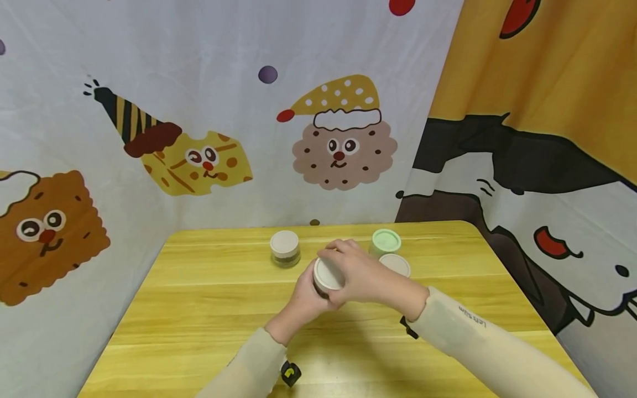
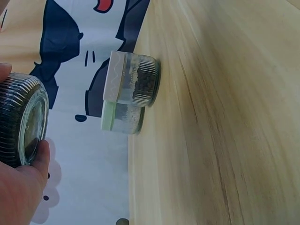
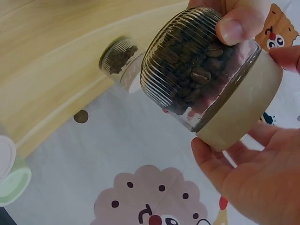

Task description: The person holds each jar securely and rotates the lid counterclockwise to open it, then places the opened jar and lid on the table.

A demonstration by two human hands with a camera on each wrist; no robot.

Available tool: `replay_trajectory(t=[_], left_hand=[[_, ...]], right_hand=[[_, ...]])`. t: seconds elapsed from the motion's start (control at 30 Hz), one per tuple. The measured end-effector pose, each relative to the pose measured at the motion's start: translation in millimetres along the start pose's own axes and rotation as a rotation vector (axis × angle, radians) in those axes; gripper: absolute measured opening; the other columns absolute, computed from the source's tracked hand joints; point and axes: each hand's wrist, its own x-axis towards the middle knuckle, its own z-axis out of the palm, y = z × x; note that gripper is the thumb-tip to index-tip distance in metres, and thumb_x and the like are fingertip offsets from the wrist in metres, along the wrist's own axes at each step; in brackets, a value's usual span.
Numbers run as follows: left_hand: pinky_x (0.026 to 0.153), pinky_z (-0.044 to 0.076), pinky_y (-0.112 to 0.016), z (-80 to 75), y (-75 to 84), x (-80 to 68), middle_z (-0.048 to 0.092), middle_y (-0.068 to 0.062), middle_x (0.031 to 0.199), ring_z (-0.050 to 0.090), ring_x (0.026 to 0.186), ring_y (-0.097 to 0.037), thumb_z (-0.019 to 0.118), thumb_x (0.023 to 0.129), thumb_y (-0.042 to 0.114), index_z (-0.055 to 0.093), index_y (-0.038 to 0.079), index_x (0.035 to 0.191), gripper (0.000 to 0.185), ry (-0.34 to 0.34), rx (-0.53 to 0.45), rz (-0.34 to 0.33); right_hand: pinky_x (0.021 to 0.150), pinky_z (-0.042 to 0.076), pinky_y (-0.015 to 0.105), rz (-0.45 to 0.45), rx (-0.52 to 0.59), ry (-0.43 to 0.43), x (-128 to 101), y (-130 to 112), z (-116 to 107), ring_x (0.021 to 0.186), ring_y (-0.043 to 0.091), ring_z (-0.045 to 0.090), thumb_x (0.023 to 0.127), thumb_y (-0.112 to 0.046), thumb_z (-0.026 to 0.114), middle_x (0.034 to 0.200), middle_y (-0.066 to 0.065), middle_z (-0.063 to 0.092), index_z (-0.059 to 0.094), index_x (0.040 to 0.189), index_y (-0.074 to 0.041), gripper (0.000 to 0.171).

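Note:
Above the middle of the table, my left hand holds a ribbed glass jar of dark coffee beans by its body. Its cream lid is on, and the fingers and thumb of my right hand grip that lid round its edge. In the right wrist view the jar is tilted, beans heaped against the ribbed glass. The left wrist view shows its round glass base, with a left finger curled against it.
A cream-lidded jar with dark contents stands at the back of the wooden table. Behind my right forearm, a green-lidded jar stands beside another cream-lidded jar with dark contents. A printed curtain hangs behind the table.

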Motion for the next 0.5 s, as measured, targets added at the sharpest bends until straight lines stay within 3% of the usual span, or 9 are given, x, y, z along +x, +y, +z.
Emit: replay_trajectory(t=[0.3, 0.4, 0.5], left_hand=[[0.1, 0.041, -0.045, -0.7, 0.5, -2.1, 0.046, -0.009, 0.136, 0.048, 0.12, -0.026, 0.081, 0.065, 0.008, 0.03, 0.015, 0.144, 0.094, -0.004, -0.029, -0.031], [0.1, 0.041, -0.045, -1.1, 0.2, -1.9, 0.048, -0.009, 0.134, 0.048, 0.12, -0.025, 0.082, 0.065, 0.01, 0.031, 0.014, 0.143, 0.094, 0.004, -0.014, -0.024], [0.101, 0.04, -0.046, -1.8, -0.2, -1.0, 0.049, -0.011, 0.132, 0.048, 0.12, -0.026, 0.084, 0.063, 0.01, 0.034, 0.013, 0.142, 0.093, 0.021, 0.002, -0.013]], right_hand=[[0.1, 0.042, 0.042, -0.205, 0.076, -0.111, 3, 11, -5, 0.131, 0.023, 0.037, 0.059, -0.016, 0.081, 0.141, 0.001, 0.043, 0.049, 0.137, -0.018, 0.084], [0.102, 0.04, 0.045, -0.222, 0.097, -0.125, 2, 14, -6, 0.135, 0.026, 0.033, 0.063, -0.019, 0.081, 0.148, 0.003, 0.037, 0.044, 0.141, -0.019, 0.086], [0.1, 0.042, 0.046, -0.183, 0.083, -0.092, -2, 12, -7, 0.135, 0.027, 0.032, 0.069, -0.034, 0.081, 0.149, 0.006, 0.033, 0.039, 0.144, -0.02, 0.087]])
